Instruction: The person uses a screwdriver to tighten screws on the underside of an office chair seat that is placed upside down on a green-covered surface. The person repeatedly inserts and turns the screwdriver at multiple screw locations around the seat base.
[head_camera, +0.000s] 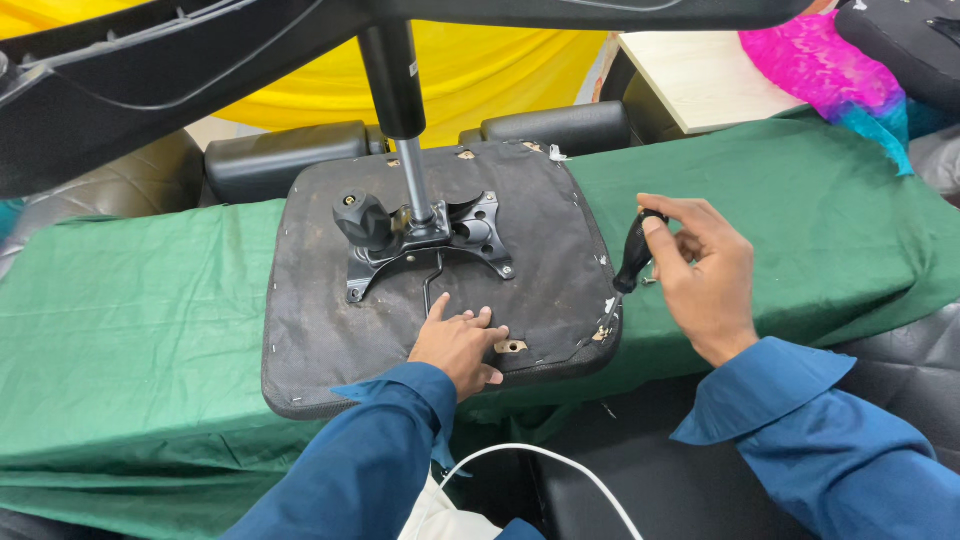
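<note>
An upturned black chair seat (400, 300) lies on the green cloth (130, 320) over a table, its underside up, with a black metal mechanism plate (440, 240) bolted at the middle, a round black knob (362, 220) at its left and a gas-lift column (405, 130) rising from it. The left hand (460, 345) rests flat, fingers spread, on the near edge of the seat, just beside a small metal bracket (510, 347). The right hand (700, 270) grips a black-handled screwdriver (636, 252), tip down at the seat's near right corner. Black armrest pads (290, 155) lie beyond, at the far side.
</note>
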